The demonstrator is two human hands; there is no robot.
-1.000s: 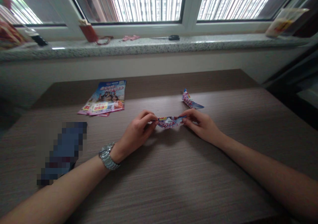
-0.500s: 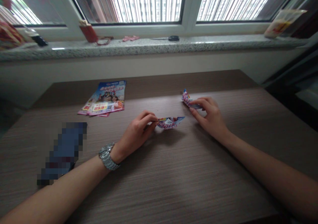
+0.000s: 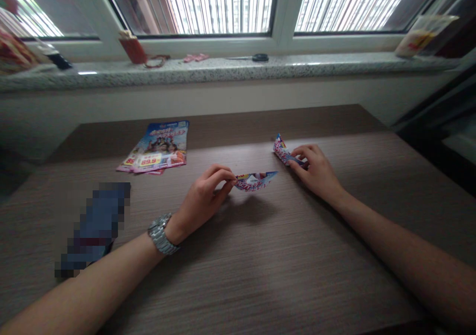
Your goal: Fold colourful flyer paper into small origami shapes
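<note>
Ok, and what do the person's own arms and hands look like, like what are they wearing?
At the wrist of the left hand is a silver-coloured metal watch with a linked band; its dial can't be made out. The right hand has no watch. No gloves or sleeves show on either side.

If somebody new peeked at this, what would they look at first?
Probably a colourful folded paper in the middle, pinched at one end by the left hand, and another one a bit farther back, at the fingers of the right hand. The bright window across the top might catch the eye too. So might the shiny watch just behind the left hand and the leaflets toward the table's back left.
</note>
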